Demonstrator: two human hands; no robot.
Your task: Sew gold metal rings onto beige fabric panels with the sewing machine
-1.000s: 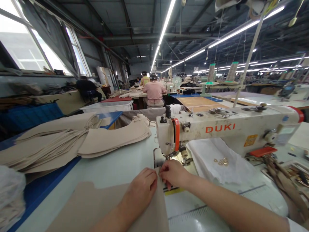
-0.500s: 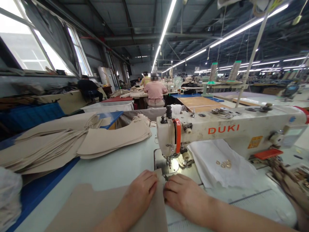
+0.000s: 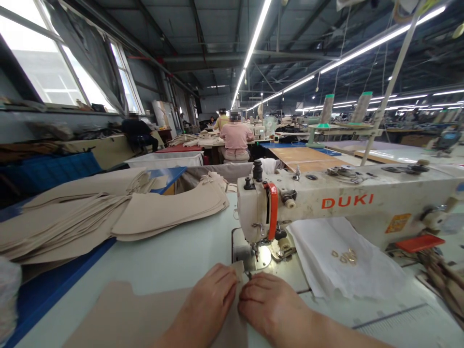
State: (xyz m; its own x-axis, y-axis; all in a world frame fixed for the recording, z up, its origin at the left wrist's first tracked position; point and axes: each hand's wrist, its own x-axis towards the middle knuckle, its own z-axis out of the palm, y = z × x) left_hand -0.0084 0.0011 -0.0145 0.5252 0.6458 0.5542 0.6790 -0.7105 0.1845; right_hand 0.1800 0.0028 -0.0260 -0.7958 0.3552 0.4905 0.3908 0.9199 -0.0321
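A flat beige fabric panel [image 3: 137, 314] lies on the pale table, its narrow end close to the sewing machine's needle plate [image 3: 264, 256]. My left hand [image 3: 210, 302] is closed on the panel near its right edge, fingers bent and pressed together. Against that same edge, my right hand [image 3: 270, 302] is closed too, with its curled fingertips gripping the border. A small dark bit shows beyond the right fingertips; I cannot make out what it is. The presser foot [image 3: 256, 250] stands just ahead of both hands, apart from the fabric.
The white sewing machine [image 3: 308, 200] spans the right side. Under its arm, a white cloth [image 3: 337, 270] holds several gold-coloured metal rings [image 3: 348, 256]. Stacked beige panels [image 3: 170, 212] lie at left, partly over a blue board [image 3: 47, 295]. Co-workers sit farther back.
My right hand has moved slightly left, so its fingers now overlap the panel's edge. Both hands and the panel's end sit a little lower in view; the camera has shifted slightly.
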